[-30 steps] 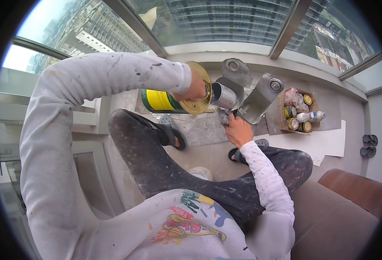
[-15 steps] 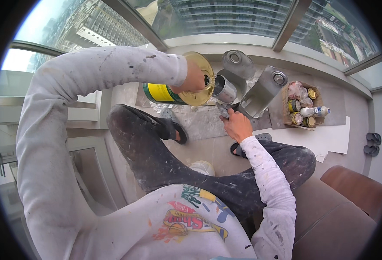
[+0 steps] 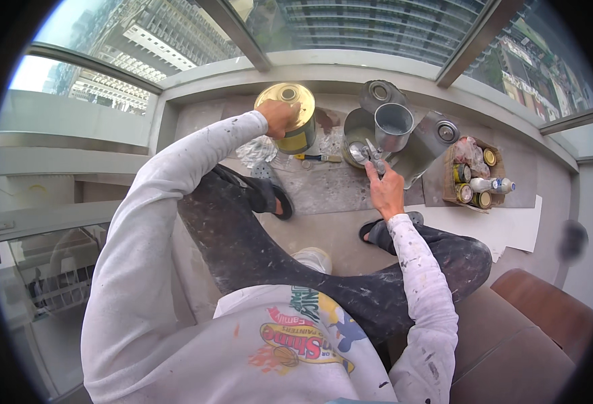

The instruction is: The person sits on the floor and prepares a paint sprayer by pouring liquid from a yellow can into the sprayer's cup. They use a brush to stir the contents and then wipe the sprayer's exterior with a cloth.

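Can [image 3: 301, 132] now upright, no longer tipped toward cup [image 3: 394, 130]; pouring angle gone. My left hand [image 3: 280, 118] grips can top; my right hand [image 3: 387, 189] clasps tool [image 3: 378, 164] beside cup.

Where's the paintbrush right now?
In the head view, the paintbrush lies just above centre, between the gold-topped can at left and the open metal tin at right.

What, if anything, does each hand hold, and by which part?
The right hand holds a grey tool by its near end; the left hand is atop the gold can, its grip unclear.
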Demonstrator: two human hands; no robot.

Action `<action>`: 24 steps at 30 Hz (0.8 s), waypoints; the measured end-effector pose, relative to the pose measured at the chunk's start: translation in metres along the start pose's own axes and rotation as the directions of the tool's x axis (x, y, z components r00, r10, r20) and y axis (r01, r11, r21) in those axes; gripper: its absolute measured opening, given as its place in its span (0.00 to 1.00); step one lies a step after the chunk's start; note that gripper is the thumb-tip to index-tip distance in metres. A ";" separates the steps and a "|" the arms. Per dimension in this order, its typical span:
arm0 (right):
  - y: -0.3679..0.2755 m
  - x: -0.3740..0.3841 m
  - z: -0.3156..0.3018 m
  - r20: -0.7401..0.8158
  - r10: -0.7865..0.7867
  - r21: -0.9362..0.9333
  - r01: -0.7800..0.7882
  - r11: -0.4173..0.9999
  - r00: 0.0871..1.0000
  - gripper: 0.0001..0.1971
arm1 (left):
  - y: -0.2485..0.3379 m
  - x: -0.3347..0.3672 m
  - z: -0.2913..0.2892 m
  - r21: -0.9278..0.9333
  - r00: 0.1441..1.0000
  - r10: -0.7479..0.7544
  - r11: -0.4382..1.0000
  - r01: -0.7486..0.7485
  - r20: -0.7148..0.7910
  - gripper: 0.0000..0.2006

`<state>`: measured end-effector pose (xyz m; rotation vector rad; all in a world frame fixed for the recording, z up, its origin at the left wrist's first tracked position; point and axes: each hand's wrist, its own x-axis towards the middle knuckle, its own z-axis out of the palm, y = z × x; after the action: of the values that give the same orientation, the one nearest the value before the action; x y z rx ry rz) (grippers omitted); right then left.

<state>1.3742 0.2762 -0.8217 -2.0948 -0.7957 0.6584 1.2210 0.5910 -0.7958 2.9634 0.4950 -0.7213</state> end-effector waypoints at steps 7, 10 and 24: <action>0.012 0.013 -0.006 -0.044 0.150 0.080 -0.146 0.986 0.988 0.24 | -0.012 0.035 0.077 -0.237 0.944 -0.316 0.928 0.288 -0.093 0.24; 0.010 0.014 -0.006 -0.092 0.117 0.036 -0.114 0.993 0.989 0.24 | -0.008 0.036 0.091 -0.280 0.913 -0.382 0.901 0.332 -0.146 0.20; -0.002 0.015 -0.001 -0.114 0.099 -0.032 -0.103 0.994 0.989 0.24 | 0.062 0.096 0.183 -0.308 0.987 -0.095 0.942 0.132 0.133 0.10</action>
<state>1.3841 0.2879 -0.8223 -2.1976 -0.6475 0.5778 1.2415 0.5376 -1.0039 2.5964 0.7049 -0.7397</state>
